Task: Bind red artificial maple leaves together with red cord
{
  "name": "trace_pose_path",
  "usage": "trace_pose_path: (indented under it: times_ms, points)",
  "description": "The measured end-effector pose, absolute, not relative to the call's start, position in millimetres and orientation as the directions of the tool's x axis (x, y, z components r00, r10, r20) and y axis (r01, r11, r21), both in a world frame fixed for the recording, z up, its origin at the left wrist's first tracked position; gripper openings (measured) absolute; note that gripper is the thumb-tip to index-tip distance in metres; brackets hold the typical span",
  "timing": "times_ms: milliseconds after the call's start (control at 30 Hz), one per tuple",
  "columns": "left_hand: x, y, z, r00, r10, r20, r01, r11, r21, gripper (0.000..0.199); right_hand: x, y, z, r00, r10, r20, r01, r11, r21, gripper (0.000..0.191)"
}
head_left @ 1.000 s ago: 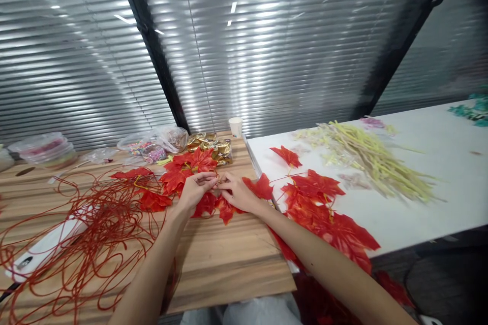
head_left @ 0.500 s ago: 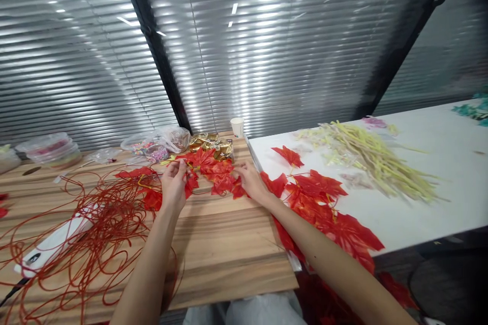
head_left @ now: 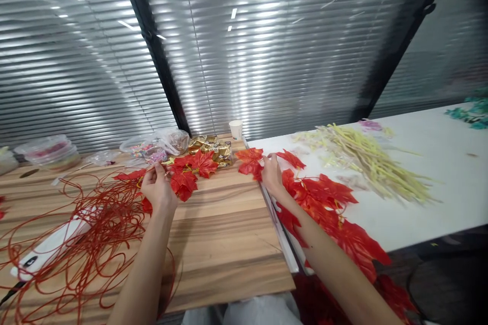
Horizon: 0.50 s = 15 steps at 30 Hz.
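Note:
My left hand (head_left: pixel 159 188) is closed in a pinch above the wooden table, by the yellow-green stem of some red artificial maple leaves (head_left: pixel 184 184). Those leaves lie just right of its fingertips. My right hand (head_left: pixel 272 175), over the seam between the two tables, pinches another red maple leaf (head_left: pixel 250 161), which spreads out left of the fingers. Beyond the right wrist, a pile of red maple leaves (head_left: pixel 328 190) covers the near left part of the white table and hangs over its edge. The exact grip points are too small to make out.
Tangled red cord (head_left: pixel 110 223) sprawls across the left of the wooden table (head_left: pixel 224 244), over a white power strip (head_left: pixel 49 251). Gold wrappers (head_left: pixel 213 147), bead bags (head_left: pixel 173 141) and a paper cup (head_left: pixel 236 129) stand behind. Yellow strips (head_left: pixel 377 162) lie on the white table (head_left: pixel 453 172).
My right hand has moved right with a maple leaf, away from the cluster on the wooden table. My left hand has shifted slightly left, so the hands are farther apart.

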<state>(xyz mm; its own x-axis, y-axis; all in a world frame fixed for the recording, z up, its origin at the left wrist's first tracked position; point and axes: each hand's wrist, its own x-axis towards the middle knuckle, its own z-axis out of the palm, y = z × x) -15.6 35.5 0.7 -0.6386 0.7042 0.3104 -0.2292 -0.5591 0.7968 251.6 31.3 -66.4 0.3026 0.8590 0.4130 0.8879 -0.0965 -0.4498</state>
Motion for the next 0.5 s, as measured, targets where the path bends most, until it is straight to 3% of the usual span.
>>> trace_pose_path:
  times_ms: [267,500]
  points:
    - [-30.0,45.0,-5.9,-0.809,0.524,0.267,-0.157,-0.630,0.761,0.010,260.4,31.8,-67.8,0.311,0.847,0.432,0.885,-0.093,-0.456,0.036]
    - [-25.1,41.6,-4.0,-0.740,0.629,0.240,-0.256,-0.593,0.764,0.008,251.5,28.8,-66.3,0.258,0.861,0.439,0.935,-0.107,-0.339,0.035]
